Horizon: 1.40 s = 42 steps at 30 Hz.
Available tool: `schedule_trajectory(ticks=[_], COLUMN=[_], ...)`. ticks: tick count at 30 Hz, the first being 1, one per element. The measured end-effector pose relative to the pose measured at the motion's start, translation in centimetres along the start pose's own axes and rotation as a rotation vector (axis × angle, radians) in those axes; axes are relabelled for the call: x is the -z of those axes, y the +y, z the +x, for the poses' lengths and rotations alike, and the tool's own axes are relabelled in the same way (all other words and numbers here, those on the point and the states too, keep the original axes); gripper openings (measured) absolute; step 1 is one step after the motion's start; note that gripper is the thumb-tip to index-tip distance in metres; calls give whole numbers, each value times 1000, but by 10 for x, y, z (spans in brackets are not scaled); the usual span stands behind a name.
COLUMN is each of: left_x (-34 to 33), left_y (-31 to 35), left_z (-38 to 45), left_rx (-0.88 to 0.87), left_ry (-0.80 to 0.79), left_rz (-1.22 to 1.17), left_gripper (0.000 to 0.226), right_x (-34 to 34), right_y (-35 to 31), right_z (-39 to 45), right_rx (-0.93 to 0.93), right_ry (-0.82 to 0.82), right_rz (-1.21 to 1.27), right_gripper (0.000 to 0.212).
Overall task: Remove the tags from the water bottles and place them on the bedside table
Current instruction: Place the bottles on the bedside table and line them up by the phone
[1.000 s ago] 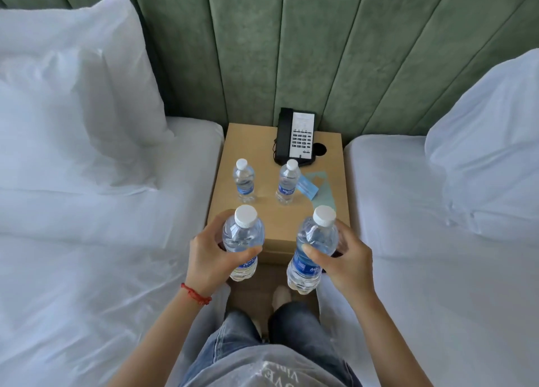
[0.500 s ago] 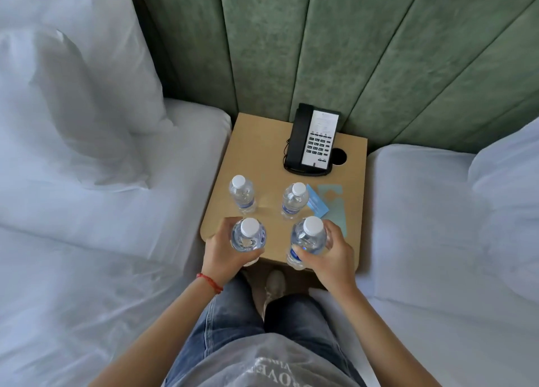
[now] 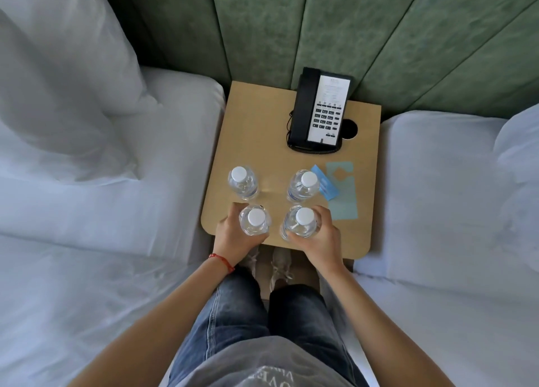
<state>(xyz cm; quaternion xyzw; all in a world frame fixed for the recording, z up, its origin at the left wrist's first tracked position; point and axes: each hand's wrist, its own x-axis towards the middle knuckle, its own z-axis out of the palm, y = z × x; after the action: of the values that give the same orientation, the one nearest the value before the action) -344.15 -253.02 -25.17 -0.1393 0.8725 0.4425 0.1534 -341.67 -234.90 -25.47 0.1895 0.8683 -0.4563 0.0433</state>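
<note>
L hand [image 3: 233, 235] wraps one bottle [image 3: 254, 220], R hand [image 3: 319, 239] another [image 3: 302, 223], both upright near tabletop [image 3: 262, 124] front edge. Risk: let go too close to edge & one tips off.

A green padded headboard wall [image 3: 335, 28] with vertical seams runs across the back. A light wooden surface [image 3: 256, 130] stands between two white beds [image 3: 87, 255], a white pillow [image 3: 58, 66] at left. Soft daylight throughout.
</note>
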Motion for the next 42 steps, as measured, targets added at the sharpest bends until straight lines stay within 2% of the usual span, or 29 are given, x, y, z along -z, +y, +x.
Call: schedule_trajectory(ticks=[5, 11, 19, 28, 37, 42], left_x=[-5, -10, -13, -5, 10, 24], left_y=[-11, -18, -23, -28, -11, 11], left_z=[9, 13, 11, 5, 5, 13], left_rx=[59, 109, 85, 50, 100, 56], left_ry=[-31, 4, 57, -32, -14, 122], left_rz=[-22, -76, -136, -91, -278, -388], left_gripper=[62, 60, 63, 72, 78, 61], right_x=[-13, -19, -19, -11, 12, 19], right_y=[5, 12, 22, 20, 2, -11], right_z=[6, 9, 2, -1, 0, 22], right_rx=[-20, -48, -42, -10, 26, 51], right_ry=[10, -9, -34, -107, -14, 82], right_rz=[4, 5, 58, 12, 139, 178], right_gripper=[65, 65, 63, 68, 52, 42])
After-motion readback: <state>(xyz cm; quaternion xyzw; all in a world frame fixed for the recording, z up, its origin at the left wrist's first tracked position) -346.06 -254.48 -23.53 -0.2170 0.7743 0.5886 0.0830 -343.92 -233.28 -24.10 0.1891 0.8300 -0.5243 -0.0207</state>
